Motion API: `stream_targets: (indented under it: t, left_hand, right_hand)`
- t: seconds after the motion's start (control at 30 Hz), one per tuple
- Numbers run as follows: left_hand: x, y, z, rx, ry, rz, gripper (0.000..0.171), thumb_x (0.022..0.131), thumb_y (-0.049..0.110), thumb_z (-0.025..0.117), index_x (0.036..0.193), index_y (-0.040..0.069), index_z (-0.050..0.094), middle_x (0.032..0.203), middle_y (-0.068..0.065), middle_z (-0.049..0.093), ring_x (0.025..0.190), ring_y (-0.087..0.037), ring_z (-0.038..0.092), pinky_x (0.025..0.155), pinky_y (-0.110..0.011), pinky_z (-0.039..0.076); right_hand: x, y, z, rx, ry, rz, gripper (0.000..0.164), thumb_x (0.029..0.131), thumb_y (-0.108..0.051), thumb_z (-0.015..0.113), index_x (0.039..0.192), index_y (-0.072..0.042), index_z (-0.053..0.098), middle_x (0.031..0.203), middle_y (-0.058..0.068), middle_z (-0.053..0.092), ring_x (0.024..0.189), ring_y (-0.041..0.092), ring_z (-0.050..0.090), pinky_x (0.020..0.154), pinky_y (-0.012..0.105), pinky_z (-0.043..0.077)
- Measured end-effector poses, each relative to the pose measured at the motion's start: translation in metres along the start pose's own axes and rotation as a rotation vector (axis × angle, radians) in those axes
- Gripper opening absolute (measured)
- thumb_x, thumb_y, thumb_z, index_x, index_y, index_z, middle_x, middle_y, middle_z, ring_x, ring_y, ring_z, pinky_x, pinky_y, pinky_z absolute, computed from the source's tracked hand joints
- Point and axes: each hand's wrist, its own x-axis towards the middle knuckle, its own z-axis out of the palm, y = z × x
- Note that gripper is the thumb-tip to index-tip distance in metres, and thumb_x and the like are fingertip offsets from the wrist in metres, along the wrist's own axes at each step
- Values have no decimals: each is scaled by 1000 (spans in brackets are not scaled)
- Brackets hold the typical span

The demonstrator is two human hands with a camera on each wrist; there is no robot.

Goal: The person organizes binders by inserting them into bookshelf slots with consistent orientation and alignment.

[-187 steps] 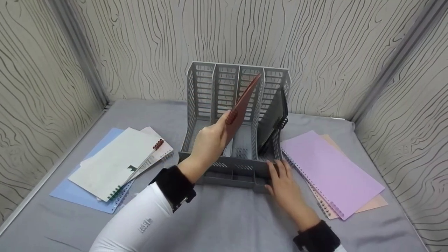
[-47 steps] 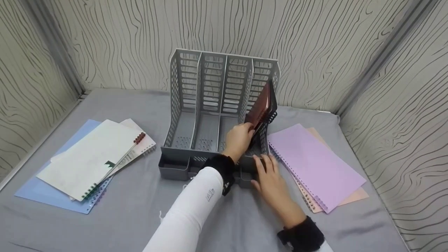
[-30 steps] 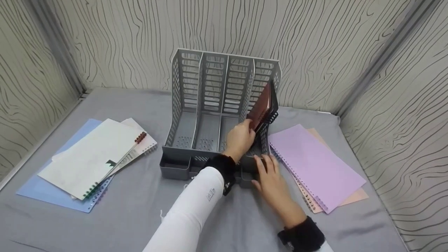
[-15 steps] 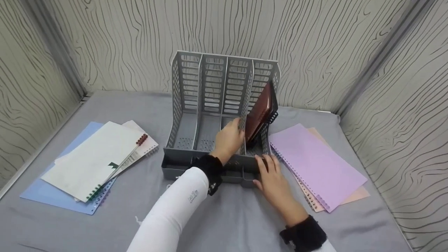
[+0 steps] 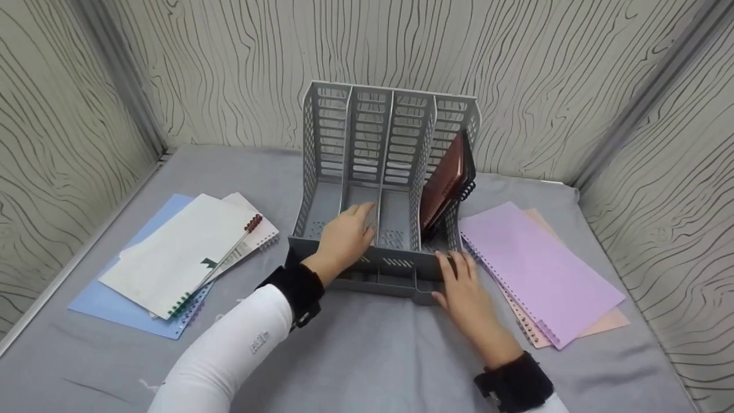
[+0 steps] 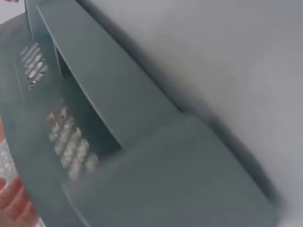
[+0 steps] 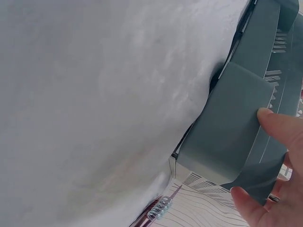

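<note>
In the head view, a grey file organizer [image 5: 395, 261] with upright dividers stands at mid-table. My left hand [image 5: 346, 235] is over its front panel, fingers loosely extended above the second slot from the left, holding nothing. Only its fingertips [image 6: 16, 203] show at the left wrist view's lower left edge. My right hand [image 5: 465, 295] holds the organizer's front right corner. In the right wrist view its thumb [image 7: 279, 124] lies against the small front box, with fingers over the panel. A red notebook [image 5: 444, 175] leans against a black spiral notebook [image 5: 468, 163] in the rightmost slot.
On the left lie a white notebook [image 5: 178, 252] with a green spiral, a blue one [image 5: 123, 307] under it and a pale pink one [image 5: 252, 221]. A purple notebook [image 5: 539, 269] overlaps a peach one [image 5: 610, 324] on the right. Patterned panels [image 5: 229, 69] wall the table in.
The red notebook went into the rightmost slot beside the black one. My left hand let go of it and moved left across the organizer. The right hand stayed at the corner.
</note>
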Motion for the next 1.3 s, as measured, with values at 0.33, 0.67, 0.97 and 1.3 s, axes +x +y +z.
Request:
stream_targets:
  t: [0.33,0.67,0.97,1.3]
  left_hand:
    - [-22,-80,-51,70,-40,-46,43,80,19,52,120,4,44,109,-14,52,87,-28,54,73,-38,44]
    - [-71,-164,-79,170,-188,-291,48,79,21,51,118,-5,41,109,-27,45,91,-44,46,72,-52,37]
    - [-107,-192,-86,146,-427,-462,73,80,43,49,126,-8,25,113,-36,32,99,-50,34,75,-57,33]
    - [-119,-202,-83,131,-504,-546,82,77,48,51,129,-7,18,118,-40,21,102,-56,25,78,-60,28]
  right_hand:
    - [-1,8,-5,-29,19,-7,77,68,-25,69,131,-10,27,126,21,30,120,37,16,85,51,32]
    - [1,6,-6,-24,12,-26,78,68,-24,69,132,-9,26,126,22,29,120,38,16,88,52,28]
    - [5,2,-5,-37,4,-35,78,69,-26,69,132,-9,26,126,22,28,119,38,17,90,51,27]
    - [2,0,-5,-55,9,-32,78,68,-26,70,131,-9,27,125,22,29,119,37,18,89,50,27]
